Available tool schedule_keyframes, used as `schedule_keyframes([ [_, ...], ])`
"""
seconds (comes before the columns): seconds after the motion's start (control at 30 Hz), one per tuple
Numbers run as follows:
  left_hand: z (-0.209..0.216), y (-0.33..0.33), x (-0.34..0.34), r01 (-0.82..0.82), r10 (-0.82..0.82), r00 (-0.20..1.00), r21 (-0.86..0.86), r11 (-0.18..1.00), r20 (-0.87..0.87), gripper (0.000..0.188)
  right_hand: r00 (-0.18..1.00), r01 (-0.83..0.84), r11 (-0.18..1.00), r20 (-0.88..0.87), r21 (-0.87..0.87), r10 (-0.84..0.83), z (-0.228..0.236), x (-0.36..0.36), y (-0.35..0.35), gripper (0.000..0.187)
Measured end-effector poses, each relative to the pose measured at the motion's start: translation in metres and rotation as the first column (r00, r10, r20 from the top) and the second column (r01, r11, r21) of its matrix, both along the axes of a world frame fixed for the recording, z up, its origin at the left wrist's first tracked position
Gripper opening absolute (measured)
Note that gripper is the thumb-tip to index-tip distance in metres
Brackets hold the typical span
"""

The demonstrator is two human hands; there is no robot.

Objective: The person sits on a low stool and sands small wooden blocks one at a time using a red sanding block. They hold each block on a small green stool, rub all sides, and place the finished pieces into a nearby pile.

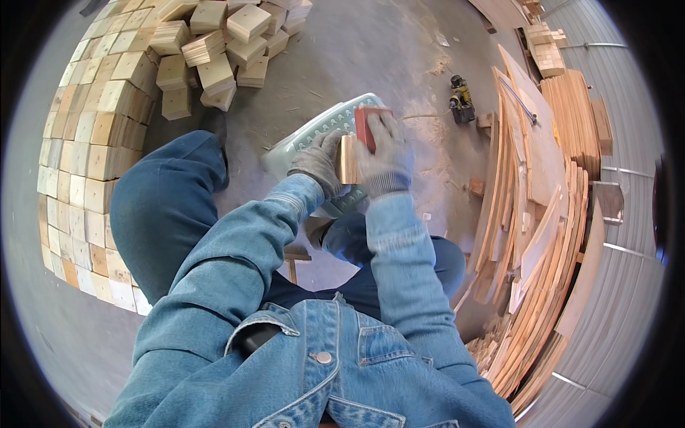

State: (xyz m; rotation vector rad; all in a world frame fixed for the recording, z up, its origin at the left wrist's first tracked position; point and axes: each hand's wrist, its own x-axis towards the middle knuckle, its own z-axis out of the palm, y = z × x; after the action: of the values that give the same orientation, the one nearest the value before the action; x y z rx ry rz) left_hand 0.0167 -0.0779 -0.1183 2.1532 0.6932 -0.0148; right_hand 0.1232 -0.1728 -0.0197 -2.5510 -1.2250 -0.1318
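1. Nearest: denim sleeves (228, 246), thick & creased.
2. L hand (317, 164), grey knit glove: fingers curled round wood block (347, 162), pale, flat-faced, prob. to steady it.
3. R hand (387, 158), gloved, blurry: fingers wrapped over red block (364, 130), flat-sided, just beside the wood; contact unclear.
4. Both blocks above pale-green plastic stand (284, 148), studded top; prob. a low work surface.
5. R side: long, thin wood strips (503, 192), rough-edged, laid lengthwise, maybe to save space.
6. Farther: yellow/black power tool (462, 100) on floor.
7. L side: block stack (93, 143), tight rows for stability, presumably; loose heap (214, 68) alongside.
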Motion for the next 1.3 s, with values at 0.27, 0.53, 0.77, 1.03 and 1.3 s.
schedule_keyframes([
  [0.27,0.003,0.0,0.003,0.025,-0.026,1.0,-0.111,0.993,-0.011,0.114,0.994,-0.106,0.993,-0.008,0.057,0.107,-0.004,-0.089,-0.094,0.057],
  [0.53,0.01,-0.001,0.005,0.048,-0.053,0.997,-0.09,0.995,-0.057,0.124,1.0,-0.018,0.999,0.017,0.04,0.018,-0.003,0.001,0.001,0.051],
  [0.77,0.006,0.0,0.005,0.028,-0.031,0.999,-0.083,0.996,-0.035,0.116,0.992,-0.047,0.998,0.116,0.033,0.043,-0.007,0.003,0.003,0.052],
  [1.03,0.004,0.0,0.005,0.046,-0.046,0.999,-0.094,0.994,0.007,0.116,0.993,-0.094,0.994,-0.067,0.052,0.097,-0.002,-0.092,-0.095,0.058],
  [1.3,0.005,0.001,0.004,0.022,-0.024,1.0,-0.113,0.993,-0.019,0.115,0.994,-0.094,0.993,0.06,0.071,0.09,-0.003,-0.025,-0.022,0.052],
])
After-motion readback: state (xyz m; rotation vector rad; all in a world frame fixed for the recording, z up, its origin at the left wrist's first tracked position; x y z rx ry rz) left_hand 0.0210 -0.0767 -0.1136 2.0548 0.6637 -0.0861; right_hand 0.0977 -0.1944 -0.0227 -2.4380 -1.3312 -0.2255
